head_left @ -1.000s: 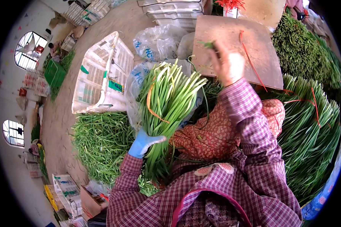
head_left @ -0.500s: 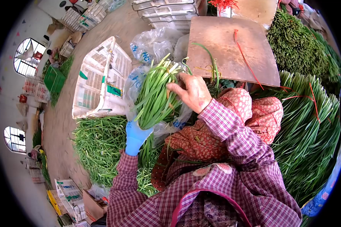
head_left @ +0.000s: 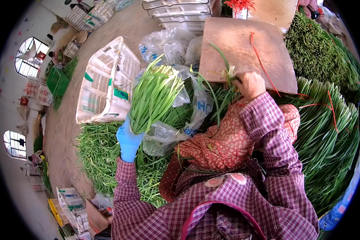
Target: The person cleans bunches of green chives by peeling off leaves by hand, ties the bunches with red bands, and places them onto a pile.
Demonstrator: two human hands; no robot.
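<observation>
My left hand (head_left: pixel 129 140), in a blue glove, is wrapped round the lower end of a bunch of garlic chives (head_left: pixel 156 98). Its pale stem ends point up and away from me. Out to the right, my bare right hand (head_left: pixel 250 85) is closed at the near edge of a brown board (head_left: pixel 244 52), its fingers round a few loose chive stalks (head_left: pixel 229 77) with long drooping leaves. Between the two hands lies an open clear plastic bag (head_left: pixel 202 105) with blue print, and more greens show inside and beneath it.
A white plastic crate (head_left: pixel 102 86) stands tilted at the left, behind a heap of loose green leaves (head_left: pixel 102 156). To the right lie long chives (head_left: pixel 324 140) and a stack of green stalks (head_left: pixel 314 52). A red tie (head_left: pixel 260 60) rests on the board. Crates (head_left: pixel 180 16) are stacked behind.
My right hand has left the bunch and moved right to the board's edge with a few stalks. My left hand has shifted left, carrying the bunch away from the plastic bag.
</observation>
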